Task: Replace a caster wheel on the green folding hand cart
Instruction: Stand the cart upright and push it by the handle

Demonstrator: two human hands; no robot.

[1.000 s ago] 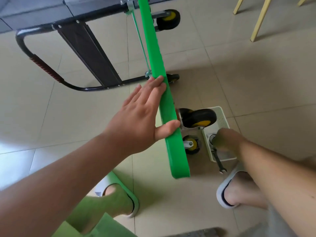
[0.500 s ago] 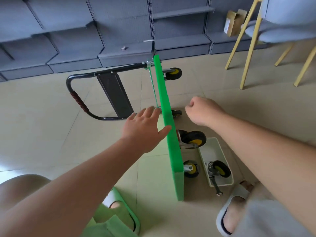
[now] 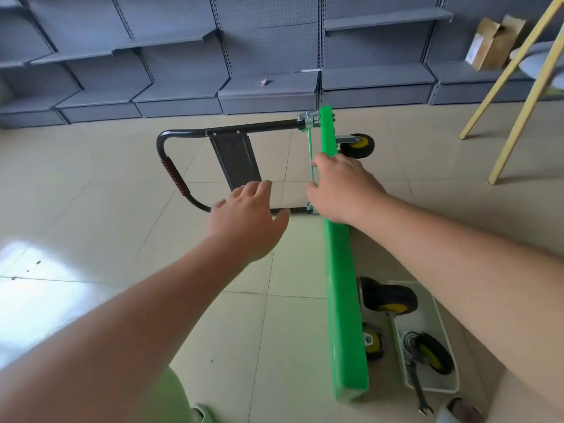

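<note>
— What lies nearest to us?

— The white tray (image 3: 426, 323) on the floor by our right foot, just right of the green cart deck (image 3: 341, 300). A loose caster wheel (image 3: 433, 358) sits in its near end. A wrench (image 3: 419, 392) lies across its near rim, head out on the tiles. Both are where we saw them half a second ago.

— And the cart?

— Its deck stands on one long edge, running away from us. Two mounted casters stick out of its right face just beside the tray: a large one (image 3: 389, 299) and a smaller one (image 3: 374, 345) nearer to us. A third (image 3: 358, 145) shows at the far end.

— Where are our hands?

— They have swapped. Half a second ago our left hand steadied the deck's top edge and our right hung above it as a fist. Now our right hand (image 3: 338, 190) grips that edge farther along, fingers curled over it. Our left hand (image 3: 244, 221) has come off the deck and hangs to its left, fingers loosely spread, holding nothing. It is over the near bar of the black handle (image 3: 171, 141). Whether it touches the bar we cannot tell.

— Beyond that?

— The handle sticks out leftward from the deck's far half, its red grip (image 3: 175, 178) on the left bend. Behind stand grey shelves (image 3: 244, 56), a cardboard box (image 3: 494, 44) on one at the right. Yellow chair legs (image 3: 518, 117) cross the right edge.
</note>
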